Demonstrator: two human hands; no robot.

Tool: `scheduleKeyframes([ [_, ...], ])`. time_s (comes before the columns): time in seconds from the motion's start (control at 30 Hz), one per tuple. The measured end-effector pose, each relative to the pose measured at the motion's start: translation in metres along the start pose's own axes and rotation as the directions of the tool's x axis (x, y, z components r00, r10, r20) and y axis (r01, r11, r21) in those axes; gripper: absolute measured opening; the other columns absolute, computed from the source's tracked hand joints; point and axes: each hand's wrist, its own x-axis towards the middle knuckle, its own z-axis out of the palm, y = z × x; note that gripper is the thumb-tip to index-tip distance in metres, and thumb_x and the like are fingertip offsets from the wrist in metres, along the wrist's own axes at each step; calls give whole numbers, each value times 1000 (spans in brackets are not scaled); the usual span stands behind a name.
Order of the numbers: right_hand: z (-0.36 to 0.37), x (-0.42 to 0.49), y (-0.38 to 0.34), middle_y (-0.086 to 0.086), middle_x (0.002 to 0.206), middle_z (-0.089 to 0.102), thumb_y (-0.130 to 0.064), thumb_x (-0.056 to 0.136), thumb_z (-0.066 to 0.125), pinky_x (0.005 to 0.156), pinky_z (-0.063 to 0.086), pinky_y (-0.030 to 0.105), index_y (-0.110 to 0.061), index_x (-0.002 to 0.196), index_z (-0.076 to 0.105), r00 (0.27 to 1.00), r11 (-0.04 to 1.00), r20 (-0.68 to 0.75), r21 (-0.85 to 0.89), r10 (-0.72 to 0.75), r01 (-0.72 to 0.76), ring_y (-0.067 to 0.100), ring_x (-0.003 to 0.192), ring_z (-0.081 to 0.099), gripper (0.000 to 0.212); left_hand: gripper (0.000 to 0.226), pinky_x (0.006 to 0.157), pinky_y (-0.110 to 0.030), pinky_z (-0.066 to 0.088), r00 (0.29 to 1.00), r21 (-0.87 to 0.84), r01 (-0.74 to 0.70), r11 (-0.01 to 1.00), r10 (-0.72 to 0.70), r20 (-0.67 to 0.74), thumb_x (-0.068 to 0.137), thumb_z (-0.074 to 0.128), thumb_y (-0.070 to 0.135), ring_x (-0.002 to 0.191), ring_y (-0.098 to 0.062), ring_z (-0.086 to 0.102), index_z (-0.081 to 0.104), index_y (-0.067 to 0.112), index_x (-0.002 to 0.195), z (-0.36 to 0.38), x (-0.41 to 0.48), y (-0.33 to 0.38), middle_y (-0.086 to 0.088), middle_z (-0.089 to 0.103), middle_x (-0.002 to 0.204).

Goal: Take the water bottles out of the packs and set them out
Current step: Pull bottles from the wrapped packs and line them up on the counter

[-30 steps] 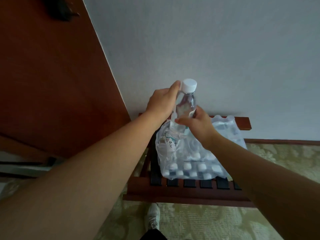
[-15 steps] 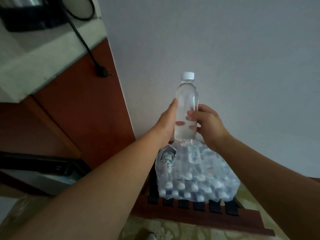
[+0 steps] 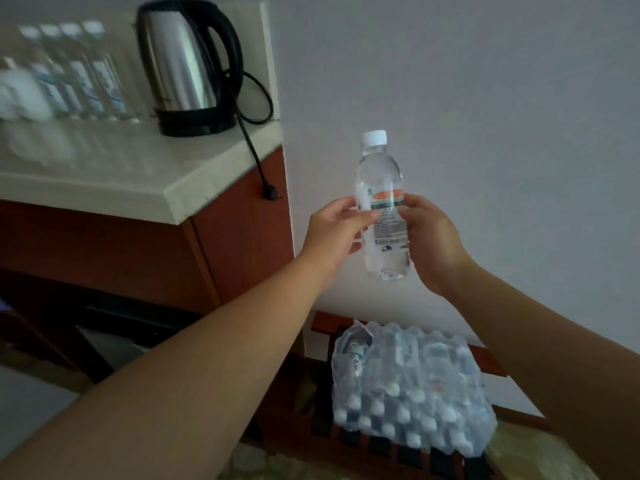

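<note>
Left hand [image 3: 332, 233] and right hand [image 3: 431, 244] both grip one upright water bottle [image 3: 381, 188] at centre frame, above the wrapped pack [image 3: 408, 386] lower right. Upper left, beside a kettle [image 3: 183, 64] on the table [image 3: 166, 188], a blurred row [image 3: 79, 74], probably more bottles.

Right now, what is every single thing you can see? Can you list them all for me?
water bottle: one, clear with a white cap and an orange-and-white label, held up in the air in front of the wall
pack: one, clear wrap full of white-capped bottles, torn open at its left end, on the rack
rack: one, reddish-brown wood with dark slats, against the wall
counter bottles: at least four, clear, blurred, in a row left of the kettle
kettle: one, silver with a black handle and base, on the counter
cord: one, black, hanging over the counter's edge
counter: one, pale top on a reddish-brown cabinet, at left
left hand: holds the water bottle's left side
right hand: holds its right side
</note>
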Motion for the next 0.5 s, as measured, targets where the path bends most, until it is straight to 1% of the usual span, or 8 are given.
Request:
scheduleKeyframes([
  [0.07, 11, -3, -16, 14, 104, 68, -7, 89, 49, 76, 52, 42, -11, 115, 62, 998, 998, 43, -42, -52, 54, 29, 91, 67, 30, 22, 85, -37, 51, 998, -16, -50, 999, 49, -34, 81, 70, 15, 91, -24, 64, 66, 23, 101, -6, -6, 16, 4, 67, 87],
  [0.17, 28, -9, -40, 10, 101, 70, -6, 86, 56, 78, 51, 44, -14, 117, 61, 990, 990, 82, -71, -118, 123, 30, 94, 67, 32, 23, 82, -34, 51, 993, -39, -110, 993, 108, -56, 80, 71, 13, 87, -20, 60, 66, 27, 97, -19, -13, 41, 1, 66, 90],
  [0.27, 51, -15, -63, 11, 103, 69, -7, 85, 59, 81, 48, 52, -16, 116, 61, 980, 981, 118, -91, -161, 172, 37, 98, 65, 32, 26, 80, -31, 50, 983, -36, -172, 984, 169, -70, 81, 71, 14, 86, -20, 60, 65, 30, 101, -39, -22, 66, 0, 65, 91],
  [0.3, 58, -18, -69, 12, 103, 69, -8, 85, 60, 77, 48, 51, -18, 115, 62, 975, 977, 134, -96, -177, 191, 37, 96, 65, 32, 27, 82, -32, 50, 979, -30, -192, 981, 190, -72, 82, 70, 14, 88, -21, 61, 65, 29, 103, -46, -25, 73, 0, 67, 93],
  [0.33, 67, -20, -75, 13, 103, 69, -8, 84, 60, 72, 46, 46, -19, 114, 64, 969, 973, 153, -95, -195, 211, 35, 92, 65, 32, 27, 86, -33, 50, 976, -21, -210, 977, 209, -68, 82, 69, 15, 93, -21, 64, 66, 27, 107, -54, -30, 79, -1, 69, 97],
  [0.4, 85, -26, -83, 10, 101, 70, -6, 83, 62, 66, 48, 30, -19, 114, 66, 954, 965, 200, -88, -225, 246, 24, 86, 67, 33, 30, 90, -35, 52, 968, 1, -243, 970, 242, -62, 84, 68, 18, 99, -20, 66, 66, 25, 113, -74, -39, 89, -1, 71, 104],
  [0.43, 96, -29, -87, 7, 100, 71, -6, 83, 63, 65, 48, 25, -18, 114, 67, 945, 961, 228, -92, -235, 262, 19, 85, 68, 34, 29, 88, -34, 53, 964, 9, -259, 966, 259, -64, 84, 67, 18, 99, -19, 66, 66, 27, 112, -86, -44, 94, 1, 71, 105],
  [0.5, 120, -36, -94, 5, 100, 72, -4, 82, 65, 69, 52, 25, -16, 114, 68, 925, 948, 282, -116, -255, 297, 17, 87, 69, 34, 29, 77, -25, 54, 953, 23, -296, 955, 297, -64, 86, 65, 16, 94, -14, 68, 65, 28, 112, -114, -55, 101, 4, 71, 101],
])
